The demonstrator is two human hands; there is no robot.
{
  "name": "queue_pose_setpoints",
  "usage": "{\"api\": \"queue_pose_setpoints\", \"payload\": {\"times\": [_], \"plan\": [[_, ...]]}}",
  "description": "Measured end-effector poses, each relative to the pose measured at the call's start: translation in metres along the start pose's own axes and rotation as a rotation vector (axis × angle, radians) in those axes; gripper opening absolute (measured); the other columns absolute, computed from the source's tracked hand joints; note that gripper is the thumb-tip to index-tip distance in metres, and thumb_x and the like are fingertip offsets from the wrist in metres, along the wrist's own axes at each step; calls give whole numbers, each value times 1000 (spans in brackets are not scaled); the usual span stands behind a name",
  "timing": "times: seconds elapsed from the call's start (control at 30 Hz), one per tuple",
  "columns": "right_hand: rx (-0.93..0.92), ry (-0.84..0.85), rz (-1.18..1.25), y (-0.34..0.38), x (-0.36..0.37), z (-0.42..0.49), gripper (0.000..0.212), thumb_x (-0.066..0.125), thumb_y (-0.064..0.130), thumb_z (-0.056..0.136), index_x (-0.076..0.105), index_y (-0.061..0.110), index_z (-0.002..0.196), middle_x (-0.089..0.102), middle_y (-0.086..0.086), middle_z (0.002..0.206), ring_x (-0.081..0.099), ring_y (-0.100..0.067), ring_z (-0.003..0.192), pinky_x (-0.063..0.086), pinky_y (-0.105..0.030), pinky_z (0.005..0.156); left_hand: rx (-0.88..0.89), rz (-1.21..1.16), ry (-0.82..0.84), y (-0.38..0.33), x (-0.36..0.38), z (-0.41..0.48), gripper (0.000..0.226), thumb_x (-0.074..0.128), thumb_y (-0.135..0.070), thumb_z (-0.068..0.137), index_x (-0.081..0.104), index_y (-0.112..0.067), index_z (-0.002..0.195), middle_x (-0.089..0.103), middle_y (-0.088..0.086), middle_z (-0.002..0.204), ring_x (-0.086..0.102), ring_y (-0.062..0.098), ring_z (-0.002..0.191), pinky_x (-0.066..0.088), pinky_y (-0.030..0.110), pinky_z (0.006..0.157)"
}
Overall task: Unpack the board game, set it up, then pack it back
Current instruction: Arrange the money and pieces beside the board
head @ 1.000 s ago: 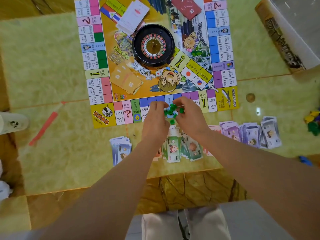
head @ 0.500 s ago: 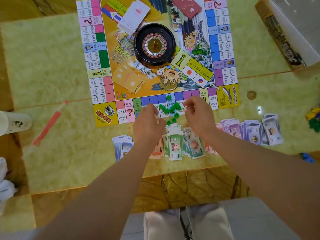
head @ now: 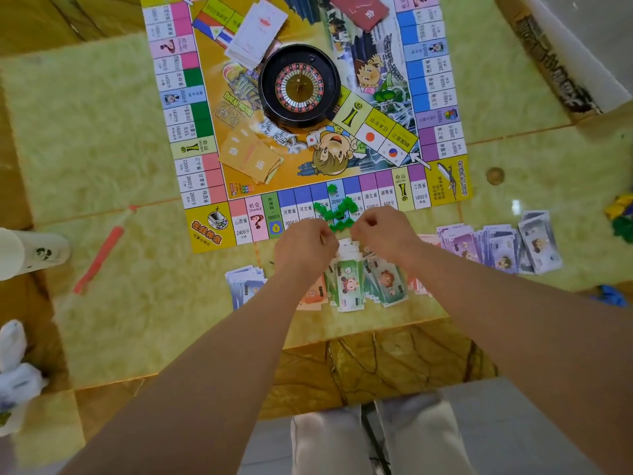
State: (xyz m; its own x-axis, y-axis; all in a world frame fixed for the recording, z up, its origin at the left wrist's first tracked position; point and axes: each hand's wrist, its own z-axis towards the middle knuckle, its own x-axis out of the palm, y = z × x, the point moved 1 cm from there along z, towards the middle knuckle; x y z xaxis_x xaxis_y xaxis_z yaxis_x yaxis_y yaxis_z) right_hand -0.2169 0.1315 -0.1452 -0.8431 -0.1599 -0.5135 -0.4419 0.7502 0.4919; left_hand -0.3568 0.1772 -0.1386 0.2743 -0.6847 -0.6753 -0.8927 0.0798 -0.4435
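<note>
Head view: the game board (head: 294,180) lies at the tabletop's far middle, with a roulette wheel (head: 299,86) at its centre. Small green pieces (head: 334,212) are scattered on the board's near edge. Just before them, the left hand (head: 305,248) and right hand (head: 383,231) hover apart with fingers curled. I cannot tell whether either pinches anything. Paper money (head: 363,282) lines the tabletop's near edge.

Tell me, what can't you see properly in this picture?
Head view:
Board: far side cut off by the top edge.
Green pieces: some hidden behind the left hand and right hand; whether either grips one is unclear.
Coloured pieces: cut off by the right edge.
</note>
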Motion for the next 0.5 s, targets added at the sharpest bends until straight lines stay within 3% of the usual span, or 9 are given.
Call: {"api": "queue_pose_setpoints", "payload": {"times": [0.13, 0.27, 0.37, 0.5], "plan": [[-33, -84, 71, -14, -21, -25, 18, 53, 12, 93, 68, 7, 99, 56, 6, 76, 51, -12, 70, 46, -28, 68, 63, 17, 17, -17, 3, -19, 10, 54, -26, 90, 63, -23, 89, 62, -5, 71, 60, 17, 69, 48, 29, 59], [-16, -123, 99, -52, -51, -50, 16, 52, 5, 91, 65, 13, 94, 52, 11, 71, 49, -4, 61, 36, -17, 55, 150, 28, 86, -53, 22, -36, 6, 57, -26, 89, 63, -23, 89, 59, -6, 73, 58, 17, 71, 47, 31, 62], [27, -185, 108, -92, -76, -67, 18, 51, 5, 89, 63, 18, 90, 51, 10, 70, 50, -6, 63, 37, -13, 52, 223, 23, 137, -86, 48, -47, 6, 59, -20, 85, 65, -20, 87, 61, -4, 73, 60, 19, 73, 50, 31, 67], [58, -268, 138, -165, -104, -100, 16, 51, 6, 89, 62, 16, 90, 51, 7, 67, 54, -15, 68, 45, -30, 66, 273, 48, 205, -131, 103, -73, 12, 62, -17, 84, 65, -17, 96, 60, -1, 84, 58, 19, 83, 43, 29, 70]]}}
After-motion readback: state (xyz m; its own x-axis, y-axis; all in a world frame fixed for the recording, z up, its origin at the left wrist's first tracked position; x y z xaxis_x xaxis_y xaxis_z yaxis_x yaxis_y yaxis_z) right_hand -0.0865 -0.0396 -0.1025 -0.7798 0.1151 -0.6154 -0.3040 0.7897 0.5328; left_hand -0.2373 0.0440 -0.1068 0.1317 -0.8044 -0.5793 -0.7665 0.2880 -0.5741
